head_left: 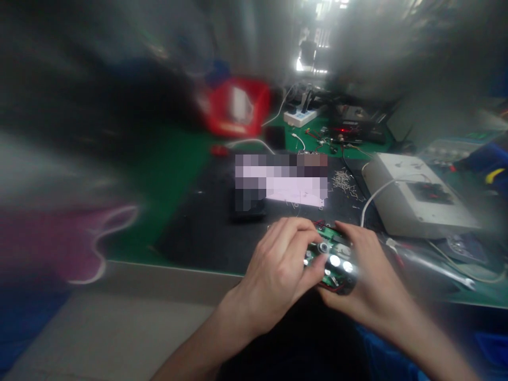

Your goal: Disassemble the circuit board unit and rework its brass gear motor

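Both hands are at a green circuit board assembly (333, 271) with round white spots, thin red and black wires and a dark curved edge. It is held tilted over the front edge of the bench. My right hand (373, 270) wraps its right side, thumb at the top and fingers below. From the left, my left hand (280, 262) closes on it, with thumb and forefinger bent around a small round ringed part (323, 247). The left fingers cover part of the board. Whether the ringed part is fixed to the board, I cannot tell.
A black mat (202, 227) lies on the green bench. On it are a pixelated bright screen and small metal pins (342, 181). A pale box (420, 196) with a white cable stands right, a red bin (238, 108) and power strip (301, 116) behind. A wrench-like tool (456, 275) lies front right.
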The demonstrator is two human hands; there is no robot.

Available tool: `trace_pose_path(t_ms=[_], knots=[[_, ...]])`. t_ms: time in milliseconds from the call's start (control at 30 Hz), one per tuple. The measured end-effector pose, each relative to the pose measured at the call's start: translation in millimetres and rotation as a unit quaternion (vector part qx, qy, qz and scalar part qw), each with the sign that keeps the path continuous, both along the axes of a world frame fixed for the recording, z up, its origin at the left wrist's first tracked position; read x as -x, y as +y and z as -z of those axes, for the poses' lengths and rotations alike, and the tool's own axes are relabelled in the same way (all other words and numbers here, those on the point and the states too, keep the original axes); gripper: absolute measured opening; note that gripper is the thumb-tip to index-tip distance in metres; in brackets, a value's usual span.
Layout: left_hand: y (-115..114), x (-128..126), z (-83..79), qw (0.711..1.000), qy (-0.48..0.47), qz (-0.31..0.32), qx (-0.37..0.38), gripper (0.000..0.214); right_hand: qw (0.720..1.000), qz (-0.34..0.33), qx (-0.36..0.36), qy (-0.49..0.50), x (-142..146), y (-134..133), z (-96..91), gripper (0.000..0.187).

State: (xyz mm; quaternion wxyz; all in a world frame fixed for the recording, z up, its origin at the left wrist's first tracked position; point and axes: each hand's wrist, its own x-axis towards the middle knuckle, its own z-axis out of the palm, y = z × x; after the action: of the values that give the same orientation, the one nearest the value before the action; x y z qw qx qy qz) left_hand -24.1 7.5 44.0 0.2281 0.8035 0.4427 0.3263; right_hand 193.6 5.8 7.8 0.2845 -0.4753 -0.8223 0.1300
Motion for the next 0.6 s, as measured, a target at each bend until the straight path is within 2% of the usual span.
trace_pose_path(t_ms=[67,200,333,500,600], knots=[[1.0,0.0,0.7,1.0,0.01,0.009,-0.015,0.019,1.0,0.0,0.002,-0.003,-0.8,0.1,0.6,0.079],[3.5,0.5,1.6,1.0,-0.025,-0.003,-0.001,0.019,1.0,0.004,0.004,0.001,-2.2,-0.3,2.1,0.081],[4.6,2.3,2.5,0.999,0.01,0.019,-0.029,0.02,1.0,0.0,-0.007,0.0,-1.1,-0.6,1.6,0.081],[4.3,1.9,5.9,1.0,-0.027,0.002,0.0,0.021,1.0,0.0,-0.006,-0.005,-0.4,-1.1,0.2,0.081],[3.1,1.3,2.8,1.0,-0.02,0.014,-0.007,0.021,1.0,0.003,0.009,-0.008,-0.3,-1.2,-1.1,0.082]])
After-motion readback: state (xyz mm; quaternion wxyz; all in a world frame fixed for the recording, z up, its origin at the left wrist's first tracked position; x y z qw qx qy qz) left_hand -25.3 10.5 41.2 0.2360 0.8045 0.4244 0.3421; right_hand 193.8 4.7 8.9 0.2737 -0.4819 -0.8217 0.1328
